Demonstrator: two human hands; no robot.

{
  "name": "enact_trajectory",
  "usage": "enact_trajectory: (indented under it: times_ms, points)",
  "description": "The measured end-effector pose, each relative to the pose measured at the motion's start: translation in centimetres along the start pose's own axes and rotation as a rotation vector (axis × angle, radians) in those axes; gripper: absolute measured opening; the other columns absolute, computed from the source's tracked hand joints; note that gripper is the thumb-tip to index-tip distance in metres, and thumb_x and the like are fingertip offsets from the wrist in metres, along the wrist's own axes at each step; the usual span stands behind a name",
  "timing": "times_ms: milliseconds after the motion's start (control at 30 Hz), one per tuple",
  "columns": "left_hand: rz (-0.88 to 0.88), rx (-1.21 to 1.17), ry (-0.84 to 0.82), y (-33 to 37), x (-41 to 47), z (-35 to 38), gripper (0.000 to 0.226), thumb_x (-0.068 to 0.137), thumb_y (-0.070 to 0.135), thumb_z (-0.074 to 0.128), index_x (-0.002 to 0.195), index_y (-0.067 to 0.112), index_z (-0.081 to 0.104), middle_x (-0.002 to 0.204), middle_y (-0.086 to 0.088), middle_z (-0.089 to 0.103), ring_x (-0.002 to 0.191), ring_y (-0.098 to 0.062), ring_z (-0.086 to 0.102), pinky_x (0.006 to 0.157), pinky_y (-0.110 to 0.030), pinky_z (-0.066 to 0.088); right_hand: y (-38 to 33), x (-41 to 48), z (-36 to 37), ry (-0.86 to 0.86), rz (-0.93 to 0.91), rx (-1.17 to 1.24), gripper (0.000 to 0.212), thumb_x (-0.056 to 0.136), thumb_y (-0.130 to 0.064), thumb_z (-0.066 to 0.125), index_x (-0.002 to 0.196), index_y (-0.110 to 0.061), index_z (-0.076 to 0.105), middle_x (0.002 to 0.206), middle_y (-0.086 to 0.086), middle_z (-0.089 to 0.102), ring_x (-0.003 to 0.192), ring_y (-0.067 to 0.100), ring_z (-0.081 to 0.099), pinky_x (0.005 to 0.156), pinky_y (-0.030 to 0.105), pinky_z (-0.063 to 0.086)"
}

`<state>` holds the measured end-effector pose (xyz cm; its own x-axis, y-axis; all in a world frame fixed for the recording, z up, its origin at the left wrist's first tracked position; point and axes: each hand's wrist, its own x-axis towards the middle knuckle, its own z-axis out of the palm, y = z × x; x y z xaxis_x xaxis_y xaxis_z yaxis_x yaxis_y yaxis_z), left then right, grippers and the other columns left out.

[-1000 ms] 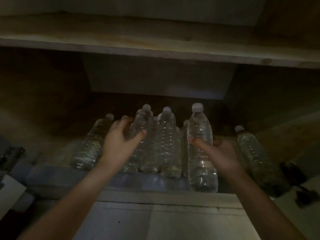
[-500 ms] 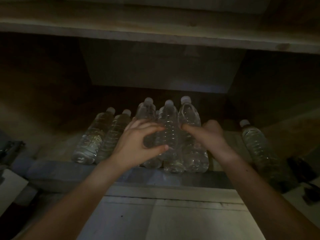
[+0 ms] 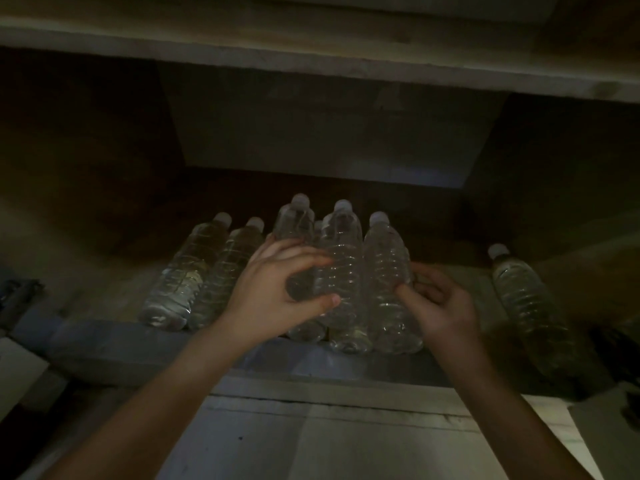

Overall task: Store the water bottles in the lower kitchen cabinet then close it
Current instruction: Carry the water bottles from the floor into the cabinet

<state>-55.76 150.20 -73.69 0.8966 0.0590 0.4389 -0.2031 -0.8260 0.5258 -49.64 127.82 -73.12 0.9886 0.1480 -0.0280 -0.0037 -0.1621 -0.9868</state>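
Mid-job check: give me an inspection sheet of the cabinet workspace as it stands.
Surface: cabinet floor, dim, bottles standing near its front edge.
Job's things: two left bottles side by side; centre cluster packed together; lone right bottle apart; all capped.
Clutter: dark shape far left; dark shape far right; both too dark to identify.
Grippers: left hand, fingers curled round the cluster's left bottle; right hand, thumb on the cluster's right bottle, grip unclear.
Cables: nothing seen.
Surroundings: shelf board overhead; pale floor in front; door not in view.
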Motion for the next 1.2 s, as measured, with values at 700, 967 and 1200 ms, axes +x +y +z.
enact_trajectory:
  times_ms: [700, 967, 1200]
  points:
    - [-0.101, -0.019, 0.002, -1.1, 0.1, 0.4, 0.050, 0.076, 0.065, 0.052, 0.119, 0.041, 0.064, 0.121, 0.030, 0.057, 0.137, -0.005, 0.025, 0.103, -0.029, 0.027, -0.4, 1.6, 1.0, -0.075, -0.089, 0.089, 0.033, 0.086, -0.014, 0.072, 0.077, -0.046, 0.067, 0.077, -0.025, 0.073, 0.081, -0.006, 0.070, 0.072, 0.019, 0.053]
    - [-0.110, -0.044, -0.014, -0.8, 0.2, 0.1, 0.054, 0.075, 0.065, 0.051, 0.120, 0.039, 0.064, 0.121, 0.029, 0.058, 0.134, -0.001, 0.023, 0.104, -0.029, 0.026, -0.3, 1.5, 0.8, -0.091, -0.096, 0.067, 0.027, 0.089, -0.021, 0.070, 0.087, -0.047, 0.063, 0.085, -0.022, 0.072, 0.085, -0.007, 0.069, 0.068, 0.012, 0.053]
    - [-0.109, -0.010, -0.045, -0.7, 0.3, -0.2, 0.042, 0.082, 0.054, 0.063, 0.121, 0.037, 0.064, 0.122, 0.028, 0.058, 0.135, -0.002, 0.023, 0.106, -0.031, 0.027, -0.2, 1.6, 0.6, -0.115, -0.112, 0.027, 0.024, 0.090, -0.022, 0.068, 0.093, -0.045, 0.063, 0.090, -0.016, 0.074, 0.087, 0.001, 0.071, 0.076, 0.022, 0.057]
